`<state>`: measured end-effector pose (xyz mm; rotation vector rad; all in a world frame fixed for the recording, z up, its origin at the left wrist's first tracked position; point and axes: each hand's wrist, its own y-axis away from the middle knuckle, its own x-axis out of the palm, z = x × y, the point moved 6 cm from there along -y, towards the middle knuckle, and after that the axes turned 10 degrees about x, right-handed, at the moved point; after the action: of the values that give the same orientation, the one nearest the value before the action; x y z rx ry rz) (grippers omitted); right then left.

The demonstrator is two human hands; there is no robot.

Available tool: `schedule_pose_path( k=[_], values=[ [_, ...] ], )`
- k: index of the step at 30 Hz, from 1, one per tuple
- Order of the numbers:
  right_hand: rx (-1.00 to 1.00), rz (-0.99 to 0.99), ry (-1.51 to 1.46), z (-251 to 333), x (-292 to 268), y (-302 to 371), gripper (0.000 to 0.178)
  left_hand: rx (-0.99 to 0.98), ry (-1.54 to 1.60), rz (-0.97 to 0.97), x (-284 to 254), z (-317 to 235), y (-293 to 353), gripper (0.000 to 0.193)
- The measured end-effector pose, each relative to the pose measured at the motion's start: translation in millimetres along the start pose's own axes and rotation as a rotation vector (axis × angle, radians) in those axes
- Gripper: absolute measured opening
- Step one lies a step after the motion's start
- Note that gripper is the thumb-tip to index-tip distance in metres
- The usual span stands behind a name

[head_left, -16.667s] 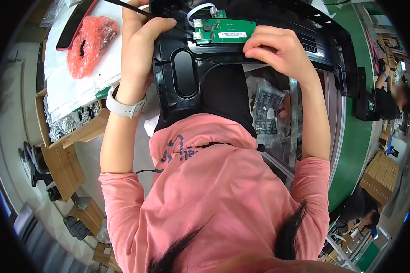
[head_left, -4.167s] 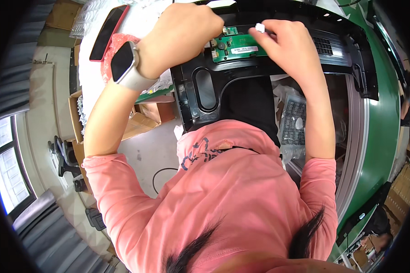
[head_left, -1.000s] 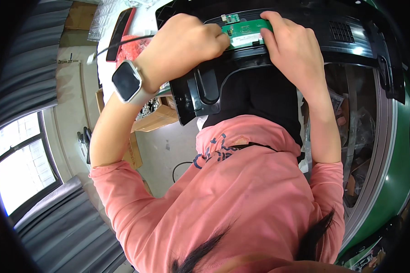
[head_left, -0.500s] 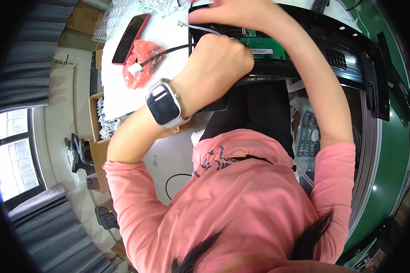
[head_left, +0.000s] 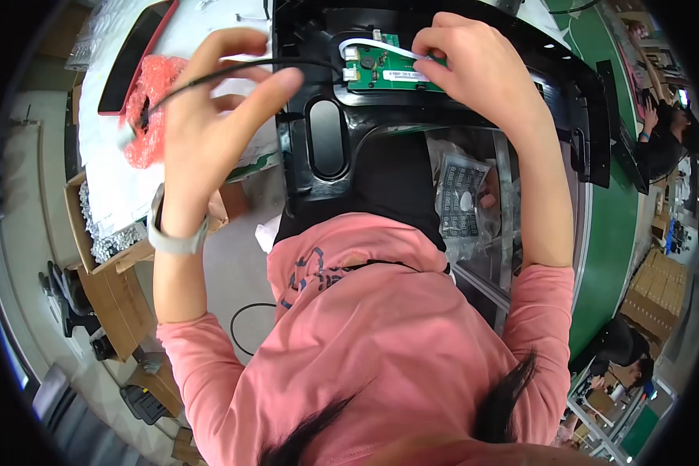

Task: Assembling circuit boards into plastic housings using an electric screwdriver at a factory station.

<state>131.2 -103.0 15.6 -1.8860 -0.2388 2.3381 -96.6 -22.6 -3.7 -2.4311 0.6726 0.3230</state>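
Note:
A green circuit board (head_left: 380, 68) sits in a recess of a large black plastic housing (head_left: 412, 116). My right hand (head_left: 481, 66) is over the board's right part, thumb and forefinger pinched on a white flat cable (head_left: 377, 44). That cable arches to a connector at the board's left side. A black cable (head_left: 303, 60) runs left from another connector there, crosses my left hand and ends in a blurred white plug (head_left: 126, 136). My left hand (head_left: 210, 124) hovers left of the housing, its fingers spread and curved, not closed on the cable.
Left of the housing, a dark phone-like slab with a red edge (head_left: 136, 58) and crumpled red bubble wrap (head_left: 159, 101) lie on the white-covered table (head_left: 101, 179). A cardboard box of small silvery parts (head_left: 105, 241) stands below. People (head_left: 668, 136) are at the far right.
My left hand has swung left off the housing and its fingers have opened. My right hand has moved right, now pinching the white cable. The view has shifted, uncovering the board.

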Motion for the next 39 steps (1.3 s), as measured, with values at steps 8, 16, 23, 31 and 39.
schedule_pose_path(
  k=[8, 16, 23, 31, 39],
  values=[
    [0.57, 0.196, -0.626, -7, 16, -22, 0.022, -0.271, 0.356, 0.169, 30, 27, 4, 0.057],
    [0.449, -0.009, -0.555, -14, 40, -12, 0.013, -0.235, 0.478, 0.134, 33, 34, 11, 0.055],
    [0.105, -0.166, -0.192, 5, 32, -25, 0.015, -0.228, 0.421, 0.105, 29, 38, 9, 0.059],
    [0.122, -0.164, -0.094, -9, 28, -10, 0.019, -0.391, 0.536, 0.157, 32, 35, -1, 0.071],
    [0.785, -0.891, 0.548, -197, -161, 220, 0.031, -0.585, 0.656, -0.02, -5, 40, 35, 0.063]
  ],
)
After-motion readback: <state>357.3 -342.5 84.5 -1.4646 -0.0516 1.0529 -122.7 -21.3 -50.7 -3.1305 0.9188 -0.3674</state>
